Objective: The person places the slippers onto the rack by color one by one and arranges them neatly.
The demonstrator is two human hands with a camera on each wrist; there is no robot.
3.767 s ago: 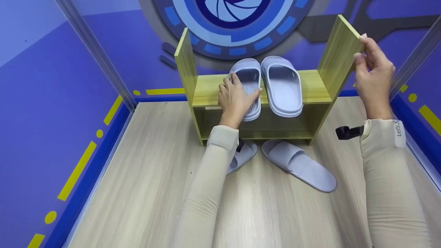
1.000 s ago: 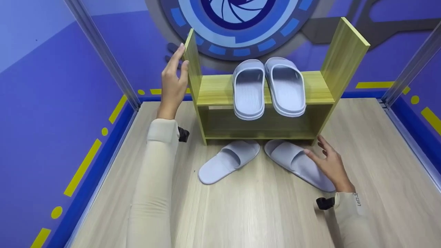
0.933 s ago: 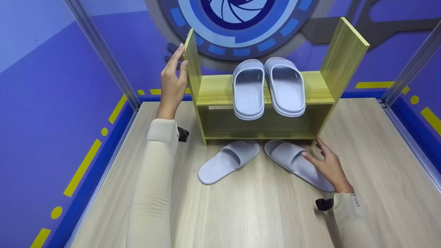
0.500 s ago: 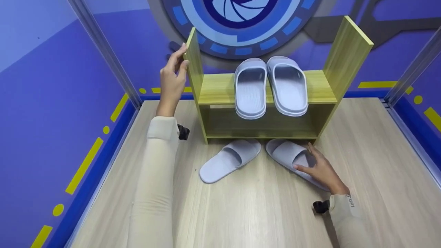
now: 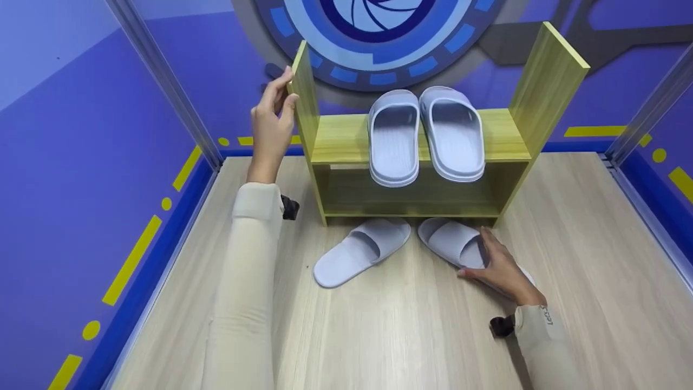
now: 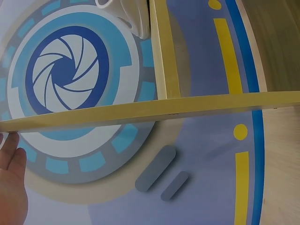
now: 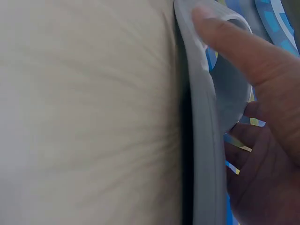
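On the floor at front right lies a grey slide slipper (image 5: 448, 239). My right hand (image 5: 501, 271) grips it across its middle, thumb on the near edge and fingers on the far edge; the palm hides part of the footbed. To its left is the matching slipper (image 5: 346, 262), toe towards the rack. My left hand (image 5: 272, 127) touches the outer side of the left panel of a wooden shoe rack (image 5: 341, 141); in the left wrist view, fingertips (image 6: 13, 140) meet the panel edge. Another pair, a left slipper (image 5: 393, 143) and a right slipper (image 5: 453, 138), sits side by side on the upper shelf.
The rack's lower shelf (image 5: 411, 206) is right behind the floor slippers. Its right side panel (image 5: 549, 86) rises high. Blue printed walls (image 5: 81, 189) enclose the wood-look floor (image 5: 379, 336) on the left, back and right.
My left hand has gone from the upper left slipper to the left panel. The right hand has left the right panel, come down and taken hold of the right floor slipper, whose heel shifts slightly.
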